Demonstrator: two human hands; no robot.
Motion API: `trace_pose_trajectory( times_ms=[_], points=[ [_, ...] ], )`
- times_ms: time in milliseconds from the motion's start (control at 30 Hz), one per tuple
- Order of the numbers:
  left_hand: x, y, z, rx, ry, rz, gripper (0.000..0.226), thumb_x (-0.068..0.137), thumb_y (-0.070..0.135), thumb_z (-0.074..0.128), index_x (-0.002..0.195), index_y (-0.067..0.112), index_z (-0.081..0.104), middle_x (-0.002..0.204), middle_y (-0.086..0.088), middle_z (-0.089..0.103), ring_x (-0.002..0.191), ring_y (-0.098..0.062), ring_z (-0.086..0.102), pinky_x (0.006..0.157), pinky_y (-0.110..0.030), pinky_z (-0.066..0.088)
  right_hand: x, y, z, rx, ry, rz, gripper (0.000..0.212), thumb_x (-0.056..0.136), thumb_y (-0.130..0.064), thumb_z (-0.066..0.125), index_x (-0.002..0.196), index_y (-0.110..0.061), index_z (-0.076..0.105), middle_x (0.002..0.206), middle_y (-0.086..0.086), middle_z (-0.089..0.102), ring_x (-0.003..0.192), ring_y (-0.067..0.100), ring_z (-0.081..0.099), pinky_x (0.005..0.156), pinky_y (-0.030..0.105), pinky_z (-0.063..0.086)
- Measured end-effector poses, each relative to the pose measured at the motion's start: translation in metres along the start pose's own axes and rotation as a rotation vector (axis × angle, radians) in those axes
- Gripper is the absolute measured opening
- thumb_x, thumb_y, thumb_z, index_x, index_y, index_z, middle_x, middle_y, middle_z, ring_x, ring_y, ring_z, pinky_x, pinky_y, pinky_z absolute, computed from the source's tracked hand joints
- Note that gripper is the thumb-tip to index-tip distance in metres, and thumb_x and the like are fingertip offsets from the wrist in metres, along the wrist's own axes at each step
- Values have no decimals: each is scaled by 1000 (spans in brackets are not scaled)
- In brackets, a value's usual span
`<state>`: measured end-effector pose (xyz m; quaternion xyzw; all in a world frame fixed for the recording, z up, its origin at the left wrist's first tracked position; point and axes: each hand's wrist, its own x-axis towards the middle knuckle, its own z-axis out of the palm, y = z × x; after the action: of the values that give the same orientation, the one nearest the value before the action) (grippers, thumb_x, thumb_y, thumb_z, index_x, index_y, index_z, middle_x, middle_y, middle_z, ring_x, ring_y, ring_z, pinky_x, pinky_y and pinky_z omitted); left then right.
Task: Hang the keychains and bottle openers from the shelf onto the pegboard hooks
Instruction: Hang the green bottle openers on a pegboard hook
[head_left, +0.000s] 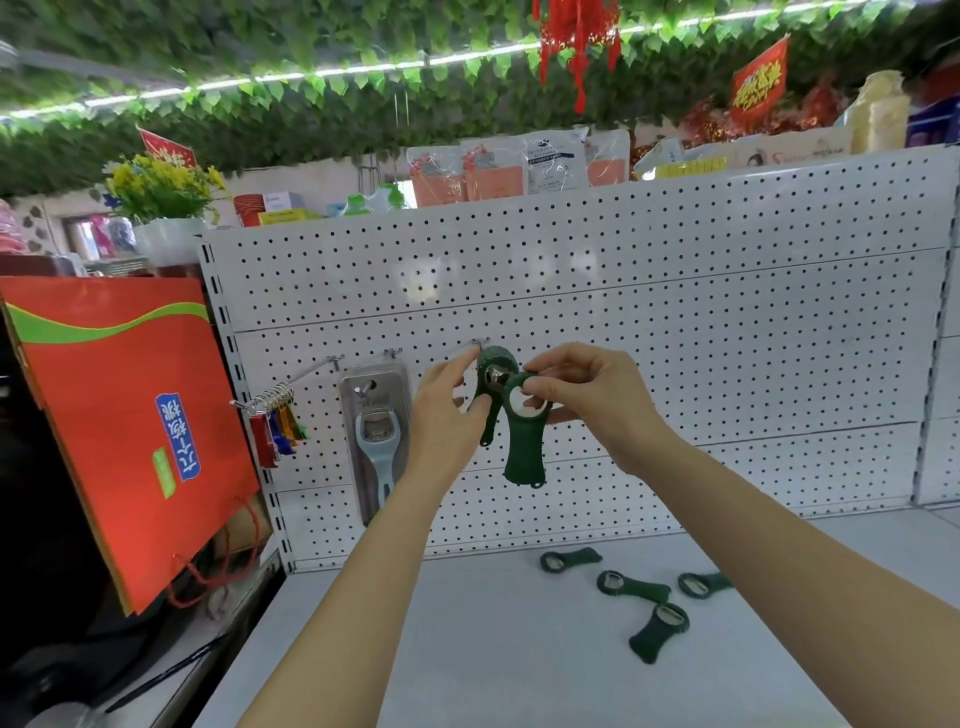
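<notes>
Right hand: the right hand (587, 395) pinches the ring end of a dark green plastic bottle opener (525, 436) at the middle of the frame, the handle hanging down.
Left hand: the left hand (449, 410) grips a second dark green bottle opener (493, 387) just left of the first — the two openers overlap, and this one sits at the tip of a thin metal hook (480, 343).
Pegboard: the white perforated pegboard (727, 338) fills the centre; left of the hands a packaged silver bottle opener (376, 436) hangs on a hook, and further left a bunch of coloured keychains (275, 421) hangs on another.
Shelf: on the white shelf (519, 649), lower right of the frame, four more dark green bottle openers (631, 584) lie loose, near each other.
Left edge: a red paper gift bag (130, 415) leans beside the pegboard.
</notes>
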<state>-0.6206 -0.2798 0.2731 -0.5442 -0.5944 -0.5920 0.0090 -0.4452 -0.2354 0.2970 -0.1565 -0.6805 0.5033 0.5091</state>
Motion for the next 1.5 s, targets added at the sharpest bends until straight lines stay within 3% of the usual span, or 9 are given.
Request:
trace_pose_trajectory(
  times_ms=[100,300,567,800,933,1000,1133,1267,1500],
  points=[
    [-11,8,-15,-35,27,97,57,88,-2,58,127,39,62,121,23,52,111,4,54,96,-19,49,7,-2,8,27,16,-9,13,79,2,75,92,-1,72,81,17,73,68,19,71,60,30,59],
    [-28,23,-25,-9,8,346,49,87,-7,56,124,22,68,118,7,58,106,-10,61,86,-13,50,20,6,23,37,79,-17,11,80,-1,76,90,-4,73,83,17,75,74,21,73,68,40,63],
    [-10,9,-20,65,-101,261,48,87,0,62,128,26,65,116,20,53,102,8,56,85,-7,48,35,29,28,90,144,50,11,80,-1,76,89,-4,72,79,11,73,71,19,71,66,35,62],
    [4,-6,-10,103,-141,205,53,87,1,62,132,28,60,113,34,47,104,19,50,79,-1,45,52,45,30,37,175,63,11,82,-5,75,92,-7,72,83,12,70,81,24,73,75,43,62],
    [-9,-19,-7,128,-68,127,51,92,12,62,139,30,53,126,17,53,111,0,55,90,-18,48,51,61,11,-182,232,-9,16,84,-22,74,98,-17,71,86,4,72,82,21,71,71,31,61],
    [-27,-33,-4,163,45,57,47,94,18,61,140,24,53,127,11,54,113,-10,57,95,-31,49,44,76,-10,-436,243,-48,19,86,-31,71,103,-21,71,90,-4,72,85,14,68,75,30,58],
    [-82,-65,19,228,101,-59,40,97,22,57,137,22,52,128,7,54,120,-16,53,100,-37,45,20,112,-67,-960,139,-58,29,91,-39,64,116,-25,67,110,-10,69,96,5,62,79,27,48],
    [-126,-93,55,318,-22,-202,40,97,23,58,135,15,51,131,-3,54,124,-24,49,103,-41,43,-12,149,-122,-1222,18,29,33,95,-37,59,122,-20,66,124,-2,66,110,18,62,85,33,50],
    [-151,-113,153,492,-617,-336,46,100,38,51,142,18,49,148,-1,44,133,-21,42,107,-36,40,-62,204,-185,-1332,-86,254,35,96,-34,58,127,-19,63,127,-1,64,114,19,59,90,31,47]
  ],
)
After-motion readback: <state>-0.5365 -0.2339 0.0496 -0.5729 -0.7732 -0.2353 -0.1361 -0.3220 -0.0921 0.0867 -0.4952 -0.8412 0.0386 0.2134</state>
